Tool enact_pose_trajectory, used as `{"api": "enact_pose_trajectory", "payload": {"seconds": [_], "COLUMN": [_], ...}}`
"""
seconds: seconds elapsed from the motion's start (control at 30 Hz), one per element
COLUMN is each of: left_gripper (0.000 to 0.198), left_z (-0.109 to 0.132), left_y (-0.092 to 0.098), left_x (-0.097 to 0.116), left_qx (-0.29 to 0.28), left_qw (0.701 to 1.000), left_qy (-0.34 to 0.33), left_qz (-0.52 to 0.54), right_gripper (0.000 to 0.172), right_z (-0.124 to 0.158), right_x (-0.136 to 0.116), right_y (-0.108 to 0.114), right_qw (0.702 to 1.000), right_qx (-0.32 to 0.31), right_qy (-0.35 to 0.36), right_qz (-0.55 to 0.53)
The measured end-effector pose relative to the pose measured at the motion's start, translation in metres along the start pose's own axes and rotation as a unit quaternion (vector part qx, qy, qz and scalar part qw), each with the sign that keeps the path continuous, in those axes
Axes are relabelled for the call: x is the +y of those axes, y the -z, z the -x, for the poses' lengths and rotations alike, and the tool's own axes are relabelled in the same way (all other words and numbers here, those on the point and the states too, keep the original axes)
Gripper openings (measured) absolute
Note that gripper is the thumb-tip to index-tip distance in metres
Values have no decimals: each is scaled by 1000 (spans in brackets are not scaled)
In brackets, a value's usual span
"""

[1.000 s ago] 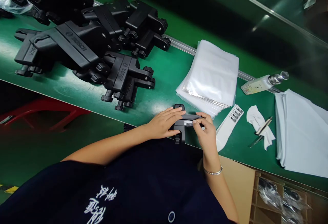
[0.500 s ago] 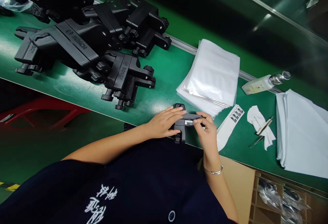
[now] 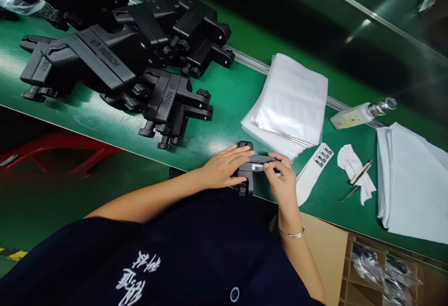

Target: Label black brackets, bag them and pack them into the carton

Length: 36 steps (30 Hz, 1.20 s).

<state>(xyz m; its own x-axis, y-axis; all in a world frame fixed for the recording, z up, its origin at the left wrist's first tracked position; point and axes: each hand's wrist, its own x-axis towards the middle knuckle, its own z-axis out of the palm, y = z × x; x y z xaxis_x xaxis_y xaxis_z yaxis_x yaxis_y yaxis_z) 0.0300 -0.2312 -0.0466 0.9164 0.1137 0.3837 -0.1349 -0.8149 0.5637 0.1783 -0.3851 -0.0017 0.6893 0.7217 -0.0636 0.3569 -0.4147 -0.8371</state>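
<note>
Between the left hand (image 3: pixel 224 168) and the right hand (image 3: pixel 282 179) lies the part (image 3: pixel 259 160), the left clasping one end, the right pinching the other beside the label (image 3: pixel 257 167). Label-pressing seems underway, calling for firm, even pressure.

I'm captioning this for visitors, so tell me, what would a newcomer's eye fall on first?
Probably the pile of black clamp-like parts, some marked BOSCH, spread across the left of the green bench. Next, the left hand and right hand on a single black part at the near edge, with a small white label on it. Beyond the hands, slightly right, sits a stack of shiny plastic sheets.
</note>
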Motion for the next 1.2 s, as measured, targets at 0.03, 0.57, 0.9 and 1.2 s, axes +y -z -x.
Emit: {"api": "enact_pose_trajectory", "payload": {"seconds": [0.03, 0.57, 0.9, 1.2], "left_gripper": [47, 37, 66, 41], "left_z": [0, -18, -58, -43], "left_y": [0, 31, 40, 45], "left_x": [0, -4, 10, 15], "left_qx": [-3, -130, -222, -208], "left_qw": [1000, 981, 951, 945], "left_qy": [-5, -92, -142, -148], "left_qz": [-3, -108, -161, -205], "right_gripper": [23, 38, 42, 40], "right_z": [0, -5, -3, -4], "right_x": [0, 28, 32, 39], "right_y": [0, 50, 42, 40], "right_qw": [1000, 995, 986, 983], "right_qx": [0, -92, -101, -99], "right_qy": [3, 25, 114, 135], "right_qz": [3, -13, 74, 79]}}
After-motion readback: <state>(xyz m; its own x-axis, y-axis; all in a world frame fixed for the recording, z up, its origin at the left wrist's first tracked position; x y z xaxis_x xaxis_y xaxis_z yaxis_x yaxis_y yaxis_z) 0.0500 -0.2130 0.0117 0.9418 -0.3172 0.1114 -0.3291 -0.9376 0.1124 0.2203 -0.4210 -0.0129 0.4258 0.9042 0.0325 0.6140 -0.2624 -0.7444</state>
